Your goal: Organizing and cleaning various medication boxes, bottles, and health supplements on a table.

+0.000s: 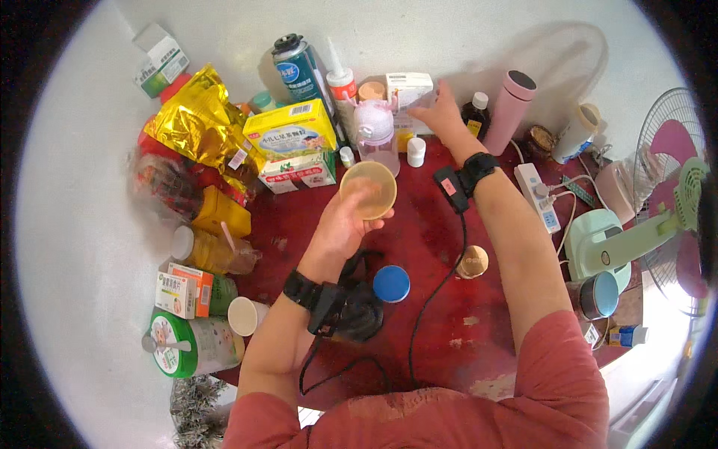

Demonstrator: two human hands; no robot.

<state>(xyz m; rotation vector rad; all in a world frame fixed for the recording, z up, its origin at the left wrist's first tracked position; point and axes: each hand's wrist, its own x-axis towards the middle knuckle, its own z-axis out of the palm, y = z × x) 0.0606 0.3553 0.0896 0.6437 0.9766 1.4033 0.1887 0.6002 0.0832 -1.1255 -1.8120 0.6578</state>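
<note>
My left hand (342, 224) holds a translucent yellowish plastic cup (368, 191) above the middle of the table, its round mouth facing up towards me. At the back, my right hand (443, 115) reaches to the right side of a white carton (408, 92), thumb and forefinger apart. Something clear may lie between those fingers; whether they grip it cannot be made out. A lidded baby bottle with pink handles (376, 123) stands left of that hand, and a small white bottle (415, 152) is below it. To its right is a dark bottle with a white cap (478, 112).
A blue lid (391, 284) and a round tan lid (472, 262) lie on the red tabletop (443, 337). Black cables run from both wrist straps. Medicine boxes (291, 132) and jars crowd the left. A pink flask (510, 112), power strip (537, 196) and green fan (622, 241) stand right.
</note>
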